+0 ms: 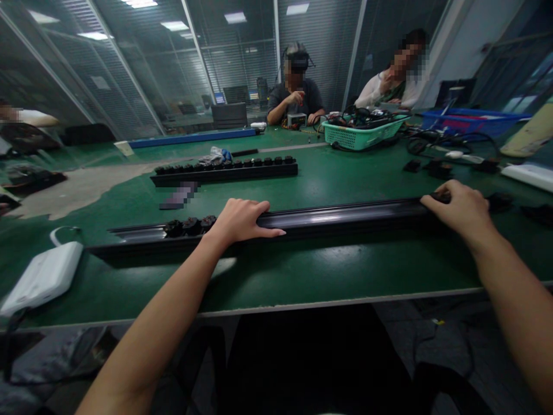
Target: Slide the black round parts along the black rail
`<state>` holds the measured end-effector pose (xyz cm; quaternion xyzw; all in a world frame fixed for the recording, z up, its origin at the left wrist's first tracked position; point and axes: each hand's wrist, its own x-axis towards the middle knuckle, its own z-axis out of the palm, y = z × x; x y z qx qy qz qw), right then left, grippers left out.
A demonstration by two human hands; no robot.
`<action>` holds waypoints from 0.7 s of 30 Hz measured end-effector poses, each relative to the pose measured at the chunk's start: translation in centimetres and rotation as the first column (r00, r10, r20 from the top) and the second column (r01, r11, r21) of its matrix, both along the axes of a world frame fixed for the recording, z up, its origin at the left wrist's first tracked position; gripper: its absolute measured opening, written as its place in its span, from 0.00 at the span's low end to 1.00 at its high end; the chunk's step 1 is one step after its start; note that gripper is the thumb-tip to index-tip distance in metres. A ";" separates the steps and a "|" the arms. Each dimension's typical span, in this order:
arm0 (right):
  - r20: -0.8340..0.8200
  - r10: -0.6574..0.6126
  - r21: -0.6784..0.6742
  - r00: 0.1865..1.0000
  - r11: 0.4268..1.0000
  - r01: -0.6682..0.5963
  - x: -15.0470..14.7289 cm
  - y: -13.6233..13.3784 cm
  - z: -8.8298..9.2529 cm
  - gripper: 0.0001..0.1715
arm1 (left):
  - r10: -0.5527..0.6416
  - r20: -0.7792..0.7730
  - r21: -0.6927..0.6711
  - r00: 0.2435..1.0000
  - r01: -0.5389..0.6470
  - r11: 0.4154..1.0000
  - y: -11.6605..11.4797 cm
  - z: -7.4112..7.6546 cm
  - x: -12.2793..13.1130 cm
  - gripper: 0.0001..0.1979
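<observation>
A long black channel rail (345, 219) lies across the near part of the green table. My left hand (242, 220) rests on it near its middle, thumb and fingers apart, beside several round black parts (191, 226) seated in the rail's left portion. At the rail's right end, my right hand (460, 207) has its thumb and fingers curled round a dark part (441, 197), mostly hidden under the fingers. Farther back lies a second black rail (224, 173) with a row of black parts along it.
A white box (45, 276) with a cable is at the left. Behind are a phone (179, 196), a green basket (363, 135) of cables and a blue basket (470, 122). Loose dark parts (438, 168) lie at the right. People sit across the table (319, 173).
</observation>
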<state>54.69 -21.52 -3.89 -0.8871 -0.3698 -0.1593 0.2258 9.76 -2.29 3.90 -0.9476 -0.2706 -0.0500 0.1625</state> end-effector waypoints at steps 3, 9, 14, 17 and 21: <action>0.011 -0.008 -0.004 1.000 1.000 0.008 -0.1 0.0 0.1 0.22 | 0.004 0.003 0.000 1.000 -0.004 1.000 0.0 0.0 0.0 0.39; 0.001 -0.090 -0.062 0.996 0.994 0.090 0.3 0.1 0.0 0.27 | -0.004 0.006 -0.010 1.000 0.004 1.000 -0.1 0.0 0.0 0.41; -0.022 -0.122 -0.079 0.992 0.990 0.120 0.7 0.0 -0.1 0.28 | 0.002 0.007 -0.003 1.000 -0.002 1.000 -0.1 0.0 0.0 0.41; -0.052 -0.106 -0.069 0.993 0.992 0.102 0.7 0.0 0.0 0.26 | -0.001 0.009 0.001 1.000 0.001 1.000 0.0 -0.1 0.0 0.41; -0.087 -0.080 -0.068 0.993 0.995 0.074 0.5 0.0 0.3 0.24 | 0.001 0.008 -0.003 1.000 -0.001 1.000 0.0 -0.1 0.0 0.41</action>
